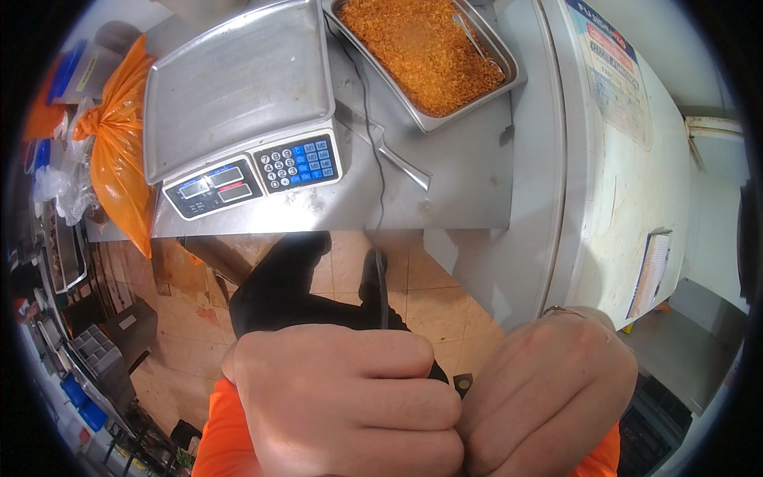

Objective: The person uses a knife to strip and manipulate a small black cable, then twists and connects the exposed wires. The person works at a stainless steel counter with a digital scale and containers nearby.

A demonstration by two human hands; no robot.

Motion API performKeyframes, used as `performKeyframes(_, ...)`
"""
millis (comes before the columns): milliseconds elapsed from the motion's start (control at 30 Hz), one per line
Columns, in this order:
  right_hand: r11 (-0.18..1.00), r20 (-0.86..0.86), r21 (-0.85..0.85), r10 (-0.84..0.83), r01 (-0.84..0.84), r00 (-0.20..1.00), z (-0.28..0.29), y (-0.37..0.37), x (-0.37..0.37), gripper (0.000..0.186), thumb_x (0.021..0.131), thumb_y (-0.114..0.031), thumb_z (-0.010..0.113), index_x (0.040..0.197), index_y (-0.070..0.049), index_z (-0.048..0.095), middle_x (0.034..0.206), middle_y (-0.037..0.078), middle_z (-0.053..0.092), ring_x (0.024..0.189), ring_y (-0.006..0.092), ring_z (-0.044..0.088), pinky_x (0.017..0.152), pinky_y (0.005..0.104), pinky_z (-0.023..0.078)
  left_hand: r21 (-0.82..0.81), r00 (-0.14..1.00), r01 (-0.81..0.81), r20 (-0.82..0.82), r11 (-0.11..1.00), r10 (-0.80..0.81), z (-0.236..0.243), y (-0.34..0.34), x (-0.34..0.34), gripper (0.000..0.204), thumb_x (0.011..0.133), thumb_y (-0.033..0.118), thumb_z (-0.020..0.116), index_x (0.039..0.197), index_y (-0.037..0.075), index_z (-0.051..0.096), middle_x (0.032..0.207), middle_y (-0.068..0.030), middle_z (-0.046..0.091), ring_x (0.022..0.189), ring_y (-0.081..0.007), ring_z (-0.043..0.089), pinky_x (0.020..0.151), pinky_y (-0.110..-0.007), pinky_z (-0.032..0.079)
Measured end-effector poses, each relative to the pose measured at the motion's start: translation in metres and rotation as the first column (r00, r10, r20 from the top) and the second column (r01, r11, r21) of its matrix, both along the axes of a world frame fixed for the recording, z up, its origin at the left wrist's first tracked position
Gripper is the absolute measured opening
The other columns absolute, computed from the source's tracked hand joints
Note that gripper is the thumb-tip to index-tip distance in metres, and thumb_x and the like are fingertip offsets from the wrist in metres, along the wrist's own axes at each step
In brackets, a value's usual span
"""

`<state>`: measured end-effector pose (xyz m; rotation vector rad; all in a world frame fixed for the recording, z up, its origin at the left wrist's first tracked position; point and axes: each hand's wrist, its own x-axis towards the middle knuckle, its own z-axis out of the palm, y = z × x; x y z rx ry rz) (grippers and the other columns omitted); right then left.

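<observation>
Both of my hands are raised close to the camera at the bottom, backs up and knuckles meeting in the middle. My left hand (350, 397) is curled into a fist with its fingers bent toward the right. Against it rests my right hand (548, 389), also closed, its fingers folded out of sight. Whether anything lies inside either fist is hidden. Beyond them, on the steel table (453, 183), stands a digital scale (238, 87) with a bare metal pan. To its right are a metal spatula (397, 163) and a steel tray (433, 123) of orange-brown crumbly food.
A tied orange plastic bag (123, 151) hangs over the table's left edge beside the scale. A dark cable (373, 151) crosses the tabletop. At the right stands a white appliance (628, 183). Shelves with bins (103, 350) line the left, above a tiled floor (183, 381).
</observation>
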<state>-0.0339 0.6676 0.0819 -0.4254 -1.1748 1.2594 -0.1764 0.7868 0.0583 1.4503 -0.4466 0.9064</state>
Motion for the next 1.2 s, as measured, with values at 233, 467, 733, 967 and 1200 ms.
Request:
performKeyframes(233, 0.663, -0.167, 0.052, -0.732, 0.747, 0.661, -0.010, 0.003, -0.064, 0.018, 0.090, -0.009, 0.066, 0.076, 0.002, 0.067, 0.072, 0.015, 0.063, 0.056, 0.0253, 0.062, 0.049, 0.0296, 0.049, 0.189, 0.970, 0.241, -0.067, 0.952, -0.232, 0.001, 0.025, 0.002, 0.007, 0.076, 0.007, 0.061, 0.071, 0.002, 0.063, 0.067, -0.0078, 0.055, 0.054, -0.0184, 0.050, 0.048, -0.030, 0.035)
performKeyframes(467, 0.996, 0.009, 0.045, 0.071, -0.072, 0.997, -0.002, 0.004, 0.004, 0.007, 0.088, 0.008, 0.058, 0.090, 0.014, 0.062, 0.088, 0.027, 0.061, 0.065, 0.0364, 0.062, 0.056, 0.0388, 0.053, 0.200, 0.969, 0.231, -0.135, 0.952, -0.207, 0.000, 0.021, -0.008, 0.017, 0.053, 0.012, 0.054, 0.066, 0.002, 0.053, 0.071, -0.0071, 0.046, 0.060, -0.0199, 0.047, 0.051, -0.030, 0.037)
performKeyframes(733, 0.997, -0.016, 0.035, -0.071, 0.071, 0.997, -0.005, -0.003, -0.006, 0.009, 0.090, 0.004, 0.059, 0.088, 0.012, 0.062, 0.084, 0.025, 0.061, 0.064, 0.0348, 0.062, 0.054, 0.0371, 0.052, 0.209, 0.977, 0.212, -0.075, 0.955, -0.200, -0.005, 0.018, -0.006, 0.012, 0.062, 0.012, 0.057, 0.068, 0.002, 0.056, 0.070, -0.0074, 0.048, 0.059, -0.0196, 0.048, 0.051, -0.030, 0.038)
performKeyframes(967, 0.996, -0.001, 0.032, -0.078, 0.078, 0.997, -0.007, -0.001, -0.007, 0.013, 0.090, -0.003, 0.062, 0.085, 0.008, 0.064, 0.080, 0.021, 0.063, 0.061, 0.0306, 0.063, 0.053, 0.0342, 0.051, 0.228, 0.960, 0.281, -0.060, 0.932, -0.274, 0.000, 0.028, -0.002, 0.016, 0.081, 0.003, 0.059, 0.065, 0.006, 0.058, 0.066, -0.0078, 0.059, 0.052, -0.0171, 0.053, 0.047, -0.028, 0.036)
performKeyframes(1200, 0.995, 0.229, -0.067, -0.053, 0.070, 0.972, 0.002, 0.001, 0.008, 0.013, 0.087, -0.005, 0.067, 0.084, 0.007, 0.062, 0.075, 0.019, 0.062, 0.057, 0.0278, 0.060, 0.051, 0.0325, 0.048, 0.309, 0.992, 0.109, 0.022, 0.945, -0.121, -0.008, 0.028, 0.005, 0.010, 0.068, 0.013, 0.064, 0.067, 0.003, 0.062, 0.065, -0.0070, 0.056, 0.052, -0.0178, 0.051, 0.047, -0.030, 0.033)
